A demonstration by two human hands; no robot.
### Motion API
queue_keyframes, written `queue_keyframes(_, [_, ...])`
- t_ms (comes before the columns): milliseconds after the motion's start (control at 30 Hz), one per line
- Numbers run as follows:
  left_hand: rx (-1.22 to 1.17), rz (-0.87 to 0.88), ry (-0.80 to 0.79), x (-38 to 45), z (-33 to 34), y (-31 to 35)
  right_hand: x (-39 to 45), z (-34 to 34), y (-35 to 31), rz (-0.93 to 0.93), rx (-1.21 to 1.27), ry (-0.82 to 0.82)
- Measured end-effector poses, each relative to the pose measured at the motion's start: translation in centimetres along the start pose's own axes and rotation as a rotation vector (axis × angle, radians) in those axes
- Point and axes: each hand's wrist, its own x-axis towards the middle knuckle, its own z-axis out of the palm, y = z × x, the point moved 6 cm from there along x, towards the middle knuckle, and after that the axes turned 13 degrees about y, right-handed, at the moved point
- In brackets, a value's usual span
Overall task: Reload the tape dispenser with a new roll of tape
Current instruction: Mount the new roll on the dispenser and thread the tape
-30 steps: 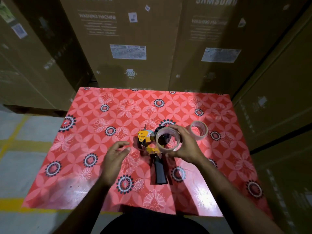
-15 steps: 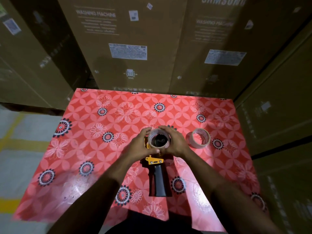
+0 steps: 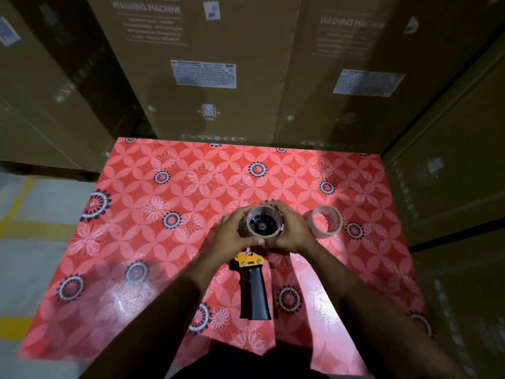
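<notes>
A clear tape roll [image 3: 275,214] sits over the black hub of the tape dispenser [image 3: 255,288], which lies flat on the red floral table [image 3: 153,242] with its black handle toward me and a yellow plate below the roll. My left hand [image 3: 232,235] grips the roll's left side and my right hand [image 3: 293,231] grips its right side. The dispenser's head is mostly hidden under my hands. A second tape roll [image 3: 326,221] lies flat just right of my right hand.
Tall brown washing machine cartons [image 3: 205,64] stand against the table's far edge, and more cartons [image 3: 451,173] line the right side. Grey floor with yellow lines [image 3: 24,228] lies to the left.
My left hand came in from the left and took hold of the roll. Both hands brought the roll down over the dispenser's hub. The camera moved closer.
</notes>
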Motion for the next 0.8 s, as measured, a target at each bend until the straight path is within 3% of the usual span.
queue_keyframes(333, [0.034,-0.02,-0.025,0.7,0.7,-0.6,0.2,0.7,-0.5,-0.009,-0.103,-0.035])
queue_keyframes(500, [0.172,-0.013,-0.006,0.4,0.6,-1.0,-1.0,2.0,0.1,-0.02,-0.147,0.016])
queue_keyframes(800, [0.313,0.005,-0.09,0.1,0.8,0.7,-0.8,2.5,0.2,0.044,-0.256,-0.072])
